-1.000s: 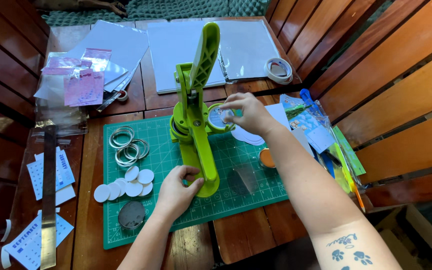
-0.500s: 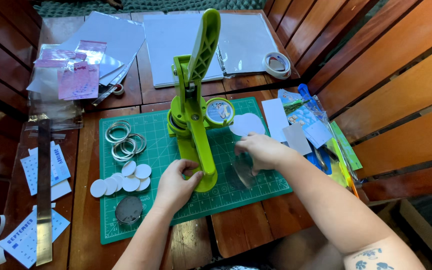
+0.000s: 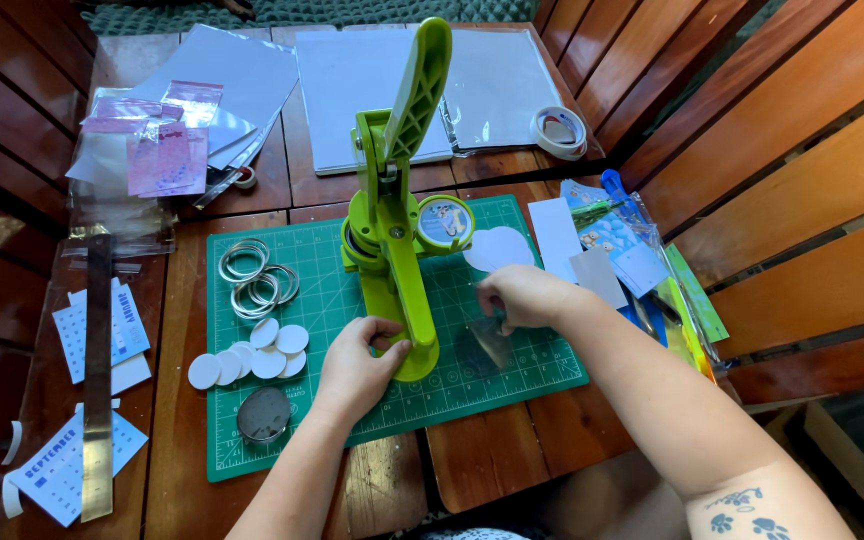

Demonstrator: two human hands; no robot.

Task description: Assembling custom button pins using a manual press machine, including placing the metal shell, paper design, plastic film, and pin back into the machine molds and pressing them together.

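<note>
Right hand [image 3: 522,297] fingers lower now, at clear film [image 3: 482,345].

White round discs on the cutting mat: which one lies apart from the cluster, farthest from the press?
The white disc at the far left edge of the green mat lies farthest from the green press; the other discs overlap nearer it.

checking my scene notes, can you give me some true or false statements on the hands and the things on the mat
1. The left hand grips the base of the green button press. True.
2. The press handle is pushed down flat. False: it stands raised.
3. The right hand picks at clear film circles on the green cutting mat. True.
4. The metal rings lie right of the press. False: they lie left of it.
</note>
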